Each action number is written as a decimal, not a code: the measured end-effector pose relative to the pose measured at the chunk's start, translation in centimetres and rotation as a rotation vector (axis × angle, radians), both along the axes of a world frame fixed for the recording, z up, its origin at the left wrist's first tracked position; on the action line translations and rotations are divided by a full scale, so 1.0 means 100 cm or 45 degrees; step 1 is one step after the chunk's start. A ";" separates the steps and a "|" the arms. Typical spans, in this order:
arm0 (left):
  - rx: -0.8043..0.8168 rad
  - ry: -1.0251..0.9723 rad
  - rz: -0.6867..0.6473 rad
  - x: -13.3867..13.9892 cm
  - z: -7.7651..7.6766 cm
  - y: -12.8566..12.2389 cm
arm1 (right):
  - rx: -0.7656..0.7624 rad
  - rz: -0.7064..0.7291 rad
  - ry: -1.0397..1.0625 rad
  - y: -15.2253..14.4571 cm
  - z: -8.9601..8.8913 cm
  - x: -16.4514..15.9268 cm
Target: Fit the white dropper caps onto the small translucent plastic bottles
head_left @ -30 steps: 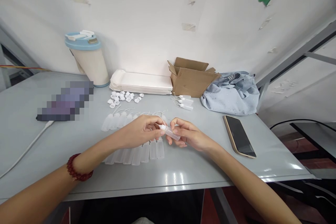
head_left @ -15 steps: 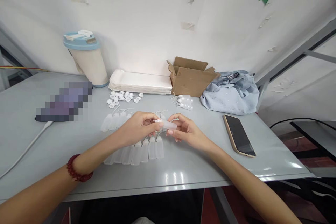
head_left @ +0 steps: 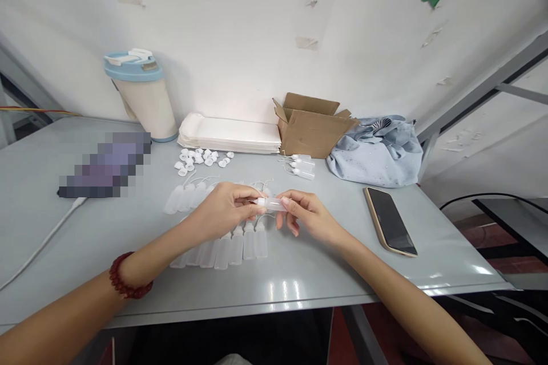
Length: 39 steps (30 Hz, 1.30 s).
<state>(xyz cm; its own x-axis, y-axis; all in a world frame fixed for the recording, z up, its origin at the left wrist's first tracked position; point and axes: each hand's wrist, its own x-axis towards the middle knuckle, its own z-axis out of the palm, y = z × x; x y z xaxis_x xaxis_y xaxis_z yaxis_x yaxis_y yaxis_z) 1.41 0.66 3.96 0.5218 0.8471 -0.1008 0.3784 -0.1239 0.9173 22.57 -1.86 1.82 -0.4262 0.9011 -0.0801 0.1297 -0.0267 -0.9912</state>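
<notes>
Between my hands lies a small translucent plastic bottle (head_left: 273,203), held sideways above the table. My left hand (head_left: 226,208) pinches its white cap end. Closed on the bottle's other end are the thumb and fingers of my right hand (head_left: 306,212). Below and left, a row of similar bottles (head_left: 222,251) lies on the table, partly covered by my left hand and forearm. Another row of bottles (head_left: 184,197) with thin white strings is behind that hand. Loose white caps (head_left: 201,157) sit farther back.
Three small bottles (head_left: 302,166) lie before an open cardboard box (head_left: 317,131). White flat packs (head_left: 231,132) are stacked beside it. A tumbler (head_left: 145,100) and a pixelated device (head_left: 107,168) stand left; a phone (head_left: 391,221) and blue cloth (head_left: 377,151) are right.
My right fingers have shifted their grip on the bottle, the thumb moving up onto its end. The bottle has turned slightly and is more level. My left hand stays nearly in place.
</notes>
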 end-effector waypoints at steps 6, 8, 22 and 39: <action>0.034 -0.015 0.007 0.000 -0.004 0.002 | -0.079 -0.009 -0.022 0.001 0.000 -0.002; 0.043 -0.013 0.011 -0.001 -0.004 0.002 | -0.036 -0.030 -0.039 0.000 0.001 -0.004; -0.083 0.079 -0.108 -0.001 0.001 0.005 | 0.192 -0.172 -0.142 -0.004 0.000 -0.005; 0.288 0.007 -0.055 0.002 -0.004 -0.001 | 0.169 -0.140 -0.101 -0.003 0.000 -0.003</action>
